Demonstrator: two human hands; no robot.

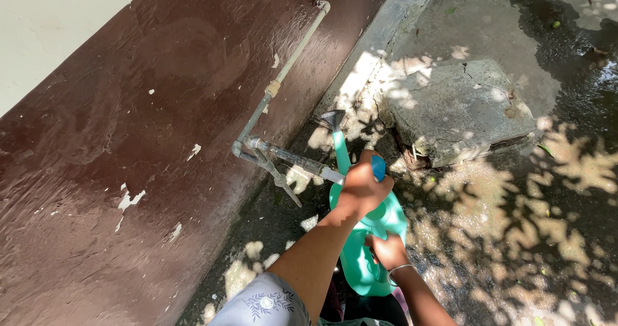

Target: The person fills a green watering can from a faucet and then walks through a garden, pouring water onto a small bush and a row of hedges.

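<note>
— Where are the hands?

— The left hand [362, 187] sits just past centre, closed over a blue tap handle [378, 167] at the end of a pipe. The right hand [388, 251] is at six o'clock from it, curled around the handle of a green watering can [367, 236], with a silver bangle [399, 272] on the wrist.

— And the can itself?

— It stands upright on the ground directly under the left hand, its body between the two hands. Its long spout [340, 147] runs toward twelve o'clock and ends in a dark flared rose [333, 118].

— What carries the tap?

— A short clear pipe section [290, 157] comes in from nine o'clock of the left hand, joined to a grey pipe [283, 78] that climbs toward one o'clock along the dark brown wall [129, 139], whose paint is chipped in spots.

— Anything further out?

— At two o'clock from the hands a cracked concrete slab [457, 107] lies on the wet ground [515, 236], dappled with leaf shadows. At seven o'clock a pale patterned sleeve [264, 303] covers the left upper arm.
</note>
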